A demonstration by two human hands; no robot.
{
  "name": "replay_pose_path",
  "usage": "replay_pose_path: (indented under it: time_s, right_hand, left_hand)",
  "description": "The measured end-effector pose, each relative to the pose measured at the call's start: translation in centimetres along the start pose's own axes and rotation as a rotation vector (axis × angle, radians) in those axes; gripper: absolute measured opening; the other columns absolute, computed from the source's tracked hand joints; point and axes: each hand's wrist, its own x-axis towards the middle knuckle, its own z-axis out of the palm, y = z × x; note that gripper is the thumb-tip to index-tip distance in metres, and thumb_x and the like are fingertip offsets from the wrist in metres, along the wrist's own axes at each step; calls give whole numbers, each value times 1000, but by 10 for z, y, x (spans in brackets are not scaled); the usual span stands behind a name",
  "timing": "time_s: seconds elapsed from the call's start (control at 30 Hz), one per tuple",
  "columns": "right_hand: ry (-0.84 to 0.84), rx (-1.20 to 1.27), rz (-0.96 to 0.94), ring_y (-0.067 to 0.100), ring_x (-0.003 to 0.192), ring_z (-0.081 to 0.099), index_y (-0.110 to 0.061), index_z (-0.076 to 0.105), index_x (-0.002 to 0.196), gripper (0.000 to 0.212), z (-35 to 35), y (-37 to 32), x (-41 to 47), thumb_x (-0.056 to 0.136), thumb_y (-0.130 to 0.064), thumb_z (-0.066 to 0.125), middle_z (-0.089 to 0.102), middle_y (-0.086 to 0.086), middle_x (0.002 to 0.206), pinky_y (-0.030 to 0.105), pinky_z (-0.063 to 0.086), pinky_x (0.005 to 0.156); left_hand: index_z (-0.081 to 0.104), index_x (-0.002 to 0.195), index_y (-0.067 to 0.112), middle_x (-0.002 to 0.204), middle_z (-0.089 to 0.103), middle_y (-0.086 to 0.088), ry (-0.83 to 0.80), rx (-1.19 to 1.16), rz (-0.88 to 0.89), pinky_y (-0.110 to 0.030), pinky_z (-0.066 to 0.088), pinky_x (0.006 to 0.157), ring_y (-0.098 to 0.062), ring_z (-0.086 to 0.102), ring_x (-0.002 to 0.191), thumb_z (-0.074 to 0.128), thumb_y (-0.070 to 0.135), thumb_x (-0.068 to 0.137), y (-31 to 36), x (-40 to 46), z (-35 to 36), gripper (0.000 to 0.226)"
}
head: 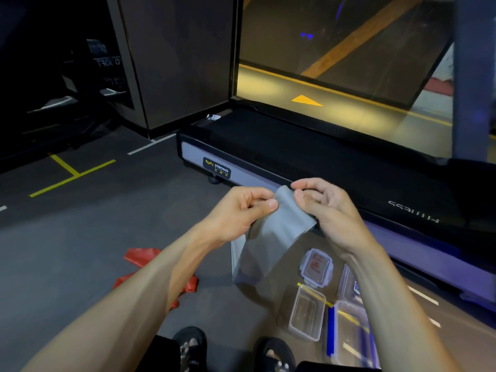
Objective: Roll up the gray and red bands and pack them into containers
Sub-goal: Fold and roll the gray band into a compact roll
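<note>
Gray band [271, 237]: held up in mid-air above the dark floor [80, 237], its top edge pinched by both hands, the rest hanging down in a loose fold. Left hand [241, 210]: thumb and curled fingers clamped on the upper left corner. Right hand [327, 208]: fingers curled, pinching the upper right edge. Red band [150, 267]: crumpled on the floor, lower left, partly hidden by the left forearm. Clear lid [316, 267]: flat on the floor below the right wrist. Small clear container [307, 314]: open, just below the lid. Larger clear containers with blue clips [351, 328]: beside it at right, partly covered by the right forearm. Treadmill [295, 157]: black deck with a "BODY STRONG" label, close behind the hands. Feet in dark sandals [190, 345]: at bottom edge.
</note>
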Motion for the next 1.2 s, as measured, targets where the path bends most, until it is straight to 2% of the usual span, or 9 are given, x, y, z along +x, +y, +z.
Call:
replay_pose_path:
  time_s: [0.1, 0.17, 0.23, 0.37, 0.57, 0.63, 0.73, 0.93, 1.2]
  right_hand:
    - [-16, 17, -8, 22, 83, 68, -4, 70, 109, 34, 6, 0, -5, 87, -30, 70, 73, 13, 89, 39, 51, 81]
    - [-33, 49, 9, 22, 84, 71, -3, 69, 110, 35, 9, -1, -9, 88, -30, 68, 76, 13, 91, 34, 55, 79]
    - [-48, 65, 37, 21, 84, 71, -2, 69, 111, 30, 10, -2, -15, 94, -26, 64, 76, 13, 93, 30, 56, 75]
    - [-55, -139, 13, 13, 82, 69, -11, 71, 104, 28, 15, -4, -29, 94, -36, 67, 76, 9, 90, 26, 53, 74]
    - [51, -344, -150, 18, 75, 64, -20, 74, 89, 14, 27, -6, -43, 90, -33, 77, 73, 4, 87, 35, 51, 70]
    - [84, -382, -186, 26, 79, 66, -21, 75, 87, 14, 30, -7, -45, 93, -35, 74, 73, 3, 82, 42, 52, 71]
    - [123, -390, -216, 24, 79, 68, -21, 75, 85, 17, 34, -8, -45, 93, -35, 73, 73, 0, 79, 42, 54, 71]
    - [147, -401, -220, 9, 71, 65, -17, 73, 84, 17, 29, -4, -40, 96, -28, 70, 72, -1, 77, 29, 50, 66]
    - [154, -389, -171, 5, 71, 60, -18, 73, 85, 16, 16, -1, -24, 97, -26, 69, 71, -1, 79, 18, 45, 63]
  left_hand:
    - [63, 135, 10, 100, 75, -25, -6, -15, 37, -32, 58, 78, -27, 72, 91, 59, 8, 102, 3, -5, 1, 33]
    - [61, 138, 18, 84, 70, -29, -10, 14, 80, -34, 55, 72, -27, 68, 79, 59, 10, 103, 6, -8, 1, 37]
    - [65, 133, 24, 74, 63, -34, -19, 72, 110, -38, 48, 71, -29, 59, 72, 60, 15, 103, 7, -12, 2, 32]
    - [70, 119, 22, 87, 71, -32, 28, 143, 107, -52, 52, 74, -27, 63, 79, 66, 27, 98, 5, -21, 4, 22]
    - [74, 110, 23, 87, 67, -38, 71, 124, 97, -46, 41, 74, -28, 52, 79, 68, 47, 91, 3, -31, 9, 32]
    - [74, 114, 18, 78, 65, -26, 72, 66, 39, -50, 40, 67, -28, 49, 76, 66, 41, 97, 7, -36, 12, 30]
    - [68, 117, 3, 81, 68, -1, 46, -40, -19, -35, 50, 71, -19, 62, 78, 58, 22, 105, 7, -39, 15, 25]
    - [62, 96, 4, 69, 67, 13, -41, 59, -33, -17, 50, 68, -2, 63, 68, 56, 6, 104, 0, -42, 11, 10]
    - [64, 106, -2, 90, 68, -8, -137, 21, -58, -28, 52, 74, -15, 63, 77, 50, 9, 107, -4, -27, 2, 18]
